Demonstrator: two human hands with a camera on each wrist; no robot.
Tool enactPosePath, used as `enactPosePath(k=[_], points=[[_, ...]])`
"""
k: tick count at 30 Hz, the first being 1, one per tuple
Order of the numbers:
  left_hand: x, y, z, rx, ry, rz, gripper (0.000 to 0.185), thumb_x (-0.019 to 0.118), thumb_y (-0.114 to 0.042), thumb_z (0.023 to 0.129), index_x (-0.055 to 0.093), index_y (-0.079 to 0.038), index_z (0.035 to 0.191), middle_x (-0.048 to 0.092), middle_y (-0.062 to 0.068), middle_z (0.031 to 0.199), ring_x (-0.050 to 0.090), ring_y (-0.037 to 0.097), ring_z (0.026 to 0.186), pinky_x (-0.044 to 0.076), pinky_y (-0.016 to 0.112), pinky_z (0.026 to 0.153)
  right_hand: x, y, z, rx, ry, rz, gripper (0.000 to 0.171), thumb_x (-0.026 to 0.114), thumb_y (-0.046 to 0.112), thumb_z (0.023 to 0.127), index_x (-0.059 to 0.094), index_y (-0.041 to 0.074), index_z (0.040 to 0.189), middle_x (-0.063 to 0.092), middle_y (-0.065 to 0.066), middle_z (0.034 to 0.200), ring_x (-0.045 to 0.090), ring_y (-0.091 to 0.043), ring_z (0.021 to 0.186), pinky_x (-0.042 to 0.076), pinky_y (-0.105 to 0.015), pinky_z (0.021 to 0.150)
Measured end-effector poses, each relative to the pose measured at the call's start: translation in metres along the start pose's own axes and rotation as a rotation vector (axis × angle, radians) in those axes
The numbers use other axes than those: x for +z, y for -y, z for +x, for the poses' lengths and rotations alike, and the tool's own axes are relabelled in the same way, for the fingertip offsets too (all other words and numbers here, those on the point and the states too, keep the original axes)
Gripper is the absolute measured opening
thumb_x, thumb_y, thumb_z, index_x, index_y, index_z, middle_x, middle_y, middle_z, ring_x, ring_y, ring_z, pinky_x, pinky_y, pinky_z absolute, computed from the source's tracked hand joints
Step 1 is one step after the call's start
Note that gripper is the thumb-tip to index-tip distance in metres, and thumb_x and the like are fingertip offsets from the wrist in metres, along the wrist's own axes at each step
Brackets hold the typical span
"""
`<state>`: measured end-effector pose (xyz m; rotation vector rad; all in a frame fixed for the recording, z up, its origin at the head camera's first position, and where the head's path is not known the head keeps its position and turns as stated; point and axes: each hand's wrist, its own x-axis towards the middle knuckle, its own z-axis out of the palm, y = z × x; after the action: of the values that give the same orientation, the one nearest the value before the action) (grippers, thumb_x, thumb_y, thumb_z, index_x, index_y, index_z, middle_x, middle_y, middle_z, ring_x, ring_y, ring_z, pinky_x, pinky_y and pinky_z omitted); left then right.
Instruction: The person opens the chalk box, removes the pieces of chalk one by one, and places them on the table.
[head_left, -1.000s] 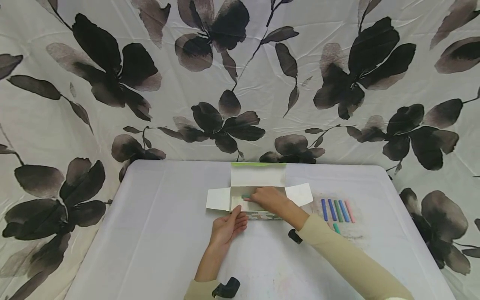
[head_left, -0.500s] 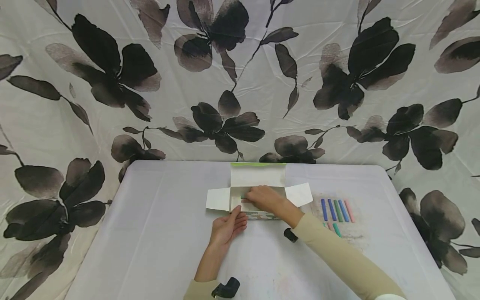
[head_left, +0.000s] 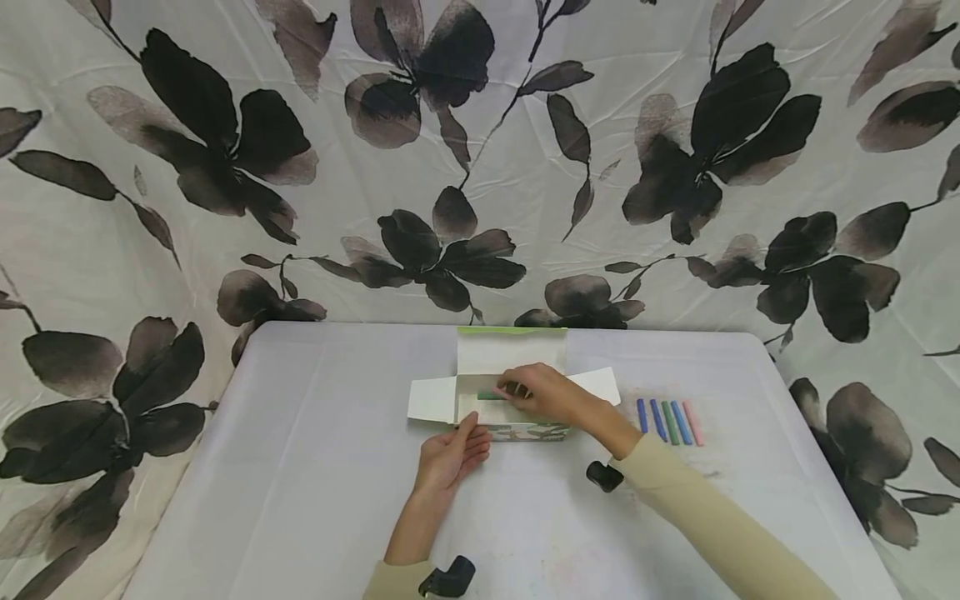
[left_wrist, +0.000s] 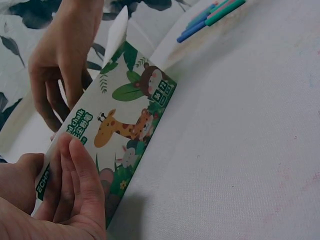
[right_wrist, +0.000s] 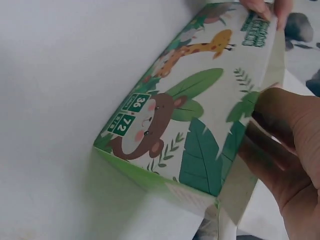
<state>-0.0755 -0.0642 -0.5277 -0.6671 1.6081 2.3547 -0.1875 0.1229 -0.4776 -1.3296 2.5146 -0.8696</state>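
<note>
Box: the open cardboard box (head_left: 510, 408) sits mid-table on the white tablecloth (head_left: 300, 467), lid flap up at the back, side flaps spread left and right; its near wall shows a giraffe and a bear among green leaves.
Left hand: the left hand (head_left: 450, 457) is at the box's near-left corner, fingers straight and pressed flat against the printed front wall, thumb up by the rim, as the left wrist view shows.
Right hand: the right hand (head_left: 543, 393) reaches over the open box, fingertips curled and pinching a green chalk stick (head_left: 491, 395) that lies level just over the box's inside.
Loose chalks: a row of chalk sticks (head_left: 670, 422), blue, green and pink, lies side by side on the cloth to the right of the box, apart from it.
Sleeves: both arms wear beige sleeves (head_left: 712, 525), each with a black camera mount at the wrist.
Backdrop: a pale curtain with dark flowers (head_left: 420, 242) hangs behind the table.
</note>
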Motion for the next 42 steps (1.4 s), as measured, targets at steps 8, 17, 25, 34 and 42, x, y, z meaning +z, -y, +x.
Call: enactPosePath(k=[8,17,25,34,42], points=[[0.001,-0.002,-0.001,-0.006,0.001,-0.009,0.051,0.070,-0.034,0.100,0.066,0.014,0.116,0.076,0.009,0.092,0.073,0.011,0.081,0.062,0.021,0.077,-0.017,-0.008,-0.019,0.076,-0.065,0.201,0.024,0.071,-0.001,0.095,0.071,-0.003,0.119,0.074,-0.015,0.102,0.073,-0.022,0.091,0.062,-0.031,0.081],[0.004,-0.003,-0.001,-0.009,-0.018,-0.017,0.048,0.070,-0.033,0.100,0.067,0.014,0.113,0.076,0.007,0.088,0.073,0.010,0.077,0.062,0.020,0.075,-0.034,-0.008,-0.041,0.182,-0.159,0.316,0.024,0.074,0.005,0.095,0.072,0.001,0.119,0.074,-0.009,0.101,0.074,-0.021,0.089,0.061,-0.037,0.083],[0.003,-0.003,0.000,-0.012,-0.018,-0.009,0.048,0.070,-0.033,0.100,0.067,0.013,0.113,0.076,0.007,0.088,0.074,0.012,0.081,0.062,0.021,0.075,-0.048,-0.010,-0.068,0.291,-0.204,0.438,0.033,0.076,0.009,0.094,0.068,0.000,0.125,0.073,-0.014,0.108,0.074,-0.024,0.093,0.061,-0.031,0.077],[0.003,-0.004,-0.001,-0.017,-0.023,0.000,0.049,0.070,-0.035,0.100,0.067,0.012,0.115,0.077,0.007,0.091,0.074,0.012,0.083,0.062,0.022,0.077,-0.061,-0.018,-0.100,0.370,-0.216,0.543,0.036,0.075,0.011,0.096,0.066,0.000,0.129,0.073,-0.017,0.109,0.073,-0.026,0.094,0.063,-0.040,0.080],[0.003,-0.006,-0.002,-0.018,-0.016,0.012,0.050,0.069,-0.035,0.101,0.067,0.012,0.116,0.077,0.008,0.093,0.074,0.013,0.084,0.062,0.022,0.078,-0.073,-0.024,-0.132,0.466,-0.262,0.536,0.040,0.076,0.018,0.096,0.065,0.001,0.131,0.073,-0.016,0.112,0.074,-0.021,0.095,0.062,-0.034,0.084]])
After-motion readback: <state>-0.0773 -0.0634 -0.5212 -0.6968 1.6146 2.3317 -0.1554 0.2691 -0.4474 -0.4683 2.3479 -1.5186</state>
